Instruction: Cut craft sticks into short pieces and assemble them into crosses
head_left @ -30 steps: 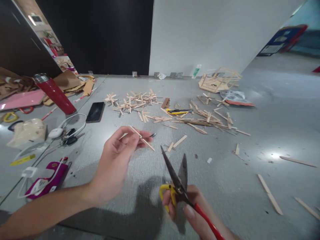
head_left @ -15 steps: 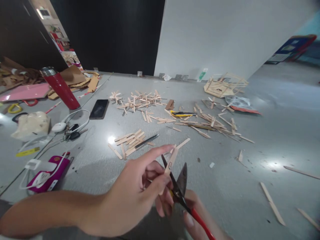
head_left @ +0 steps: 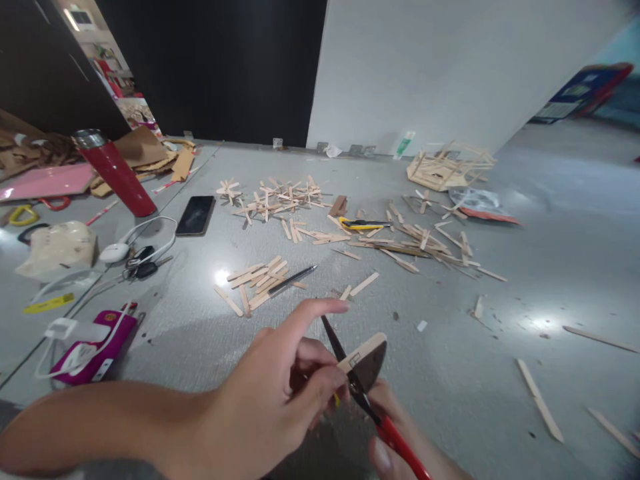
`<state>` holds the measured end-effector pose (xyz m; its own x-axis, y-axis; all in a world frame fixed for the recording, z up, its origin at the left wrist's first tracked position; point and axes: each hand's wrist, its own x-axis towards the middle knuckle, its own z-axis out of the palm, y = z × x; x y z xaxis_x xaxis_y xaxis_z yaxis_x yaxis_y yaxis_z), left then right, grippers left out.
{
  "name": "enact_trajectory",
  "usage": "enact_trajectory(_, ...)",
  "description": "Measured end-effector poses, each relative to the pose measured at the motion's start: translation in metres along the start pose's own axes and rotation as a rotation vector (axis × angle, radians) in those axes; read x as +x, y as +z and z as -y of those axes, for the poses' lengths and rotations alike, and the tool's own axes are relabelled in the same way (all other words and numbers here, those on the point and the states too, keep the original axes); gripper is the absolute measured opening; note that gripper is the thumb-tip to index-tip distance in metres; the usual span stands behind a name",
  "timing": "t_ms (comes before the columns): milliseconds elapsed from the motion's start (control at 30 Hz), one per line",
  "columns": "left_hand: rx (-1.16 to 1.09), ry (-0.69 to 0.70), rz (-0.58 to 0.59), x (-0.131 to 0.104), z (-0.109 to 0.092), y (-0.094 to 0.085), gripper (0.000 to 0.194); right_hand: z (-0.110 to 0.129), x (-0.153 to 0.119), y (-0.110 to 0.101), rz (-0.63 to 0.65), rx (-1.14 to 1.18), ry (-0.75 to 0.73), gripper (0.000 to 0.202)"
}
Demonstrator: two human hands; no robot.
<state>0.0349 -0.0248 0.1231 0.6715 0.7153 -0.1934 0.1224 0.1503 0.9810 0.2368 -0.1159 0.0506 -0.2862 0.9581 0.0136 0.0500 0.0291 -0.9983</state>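
Observation:
My left hand [head_left: 280, 393] pinches a flat wooden craft stick [head_left: 367, 352] between thumb and fingers, its index finger stretched out above. A small rectangle is drawn on the stick. Red-handled scissors [head_left: 367, 403] are in my right hand [head_left: 395, 427], which is partly hidden behind the left hand and the scissors. Their dark blades are spread, and the stick lies across them. Just beyond the hands, two short stick pieces [head_left: 365, 284] rest on the grey floor. A small pile of craft sticks [head_left: 263, 277] with a black pen [head_left: 293, 280] lies ahead to the left.
Farther off are heaps of sticks [head_left: 287, 198], a yellow cutter [head_left: 363, 225] and a stick-built frame [head_left: 445, 170]. To the left stand a red bottle [head_left: 120, 177], a phone [head_left: 196, 216], keys [head_left: 145, 267] and a purple case [head_left: 97, 347] with a white cable. Loose sticks [head_left: 540, 400] lie right.
The craft stick has swung from pointing away to pointing right, across the scissor blades. My left index finger has come off its far end. The view has shifted slightly.

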Motion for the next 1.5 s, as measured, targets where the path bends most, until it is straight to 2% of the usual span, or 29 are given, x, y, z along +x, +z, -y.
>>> enact_trajectory(100,0.069,0.034,-0.019,0.000,0.002,0.000,0.041,0.002,0.000,-0.001,0.019,0.044,0.023,0.041)
enact_trajectory(233,0.168,0.079,0.014,-0.001,0.006,-0.002,0.044,0.005,0.002,-0.001,0.029,0.015,0.065,0.048)
enact_trajectory(400,0.155,0.091,0.017,-0.002,0.010,-0.001,0.043,0.018,0.008,0.005,0.015,-0.027,0.087,0.047)
enact_trajectory(533,0.038,0.044,0.000,-0.002,0.014,0.004,0.041,0.017,0.016,0.013,-0.022,0.008,-0.042,0.038)
enact_trajectory(633,-0.022,0.027,-0.018,-0.002,0.016,0.008,0.044,0.003,0.023,0.018,-0.083,0.046,-0.193,0.034)
enact_trajectory(700,-0.038,0.035,-0.026,-0.003,0.018,0.010,0.045,-0.006,0.025,0.020,-0.057,0.094,-0.253,0.039)
enact_trajectory(767,-0.070,0.023,-0.037,-0.004,0.019,0.011,0.051,-0.008,0.023,0.021,-0.049,0.116,-0.188,0.043)
enact_trajectory(867,-0.135,-0.037,-0.081,-0.006,0.016,0.009,0.075,0.000,0.015,0.019,-0.133,0.117,-0.036,0.046)
enact_trajectory(933,-0.171,-0.020,-0.174,-0.003,0.010,0.005,0.089,0.002,0.011,0.016,-0.134,0.141,0.023,0.049)
enact_trajectory(1000,-0.198,0.050,-0.274,0.003,0.004,-0.002,0.085,-0.002,0.011,0.014,-0.066,0.221,0.060,0.056)
enact_trajectory(1067,-0.260,0.056,-0.185,0.012,0.001,-0.008,0.067,-0.013,0.014,0.014,0.046,0.380,0.061,0.065)
enact_trajectory(1100,-0.320,0.008,-0.070,0.017,0.002,-0.010,0.059,-0.018,0.015,0.014,0.128,0.477,0.053,0.068)
enact_trajectory(1167,-0.501,-0.100,0.143,0.024,0.005,-0.013,0.060,-0.028,0.018,0.012,0.188,0.559,0.066,0.071)
enact_trajectory(1233,-0.594,-0.164,0.257,0.029,0.012,-0.013,0.057,-0.032,0.019,0.009,0.237,0.514,0.111,0.073)
enact_trajectory(1367,-0.670,-0.162,0.296,0.030,0.020,-0.011,0.054,-0.027,0.017,0.005,0.335,0.444,0.177,0.085)
enact_trajectory(1433,-0.676,-0.173,0.280,0.030,0.020,-0.009,0.057,-0.025,0.015,0.006,0.315,0.447,0.169,0.083)
enact_trajectory(1500,-0.663,-0.174,0.263,0.031,0.019,-0.008,0.051,-0.027,0.010,0.009,0.252,0.441,0.149,0.076)
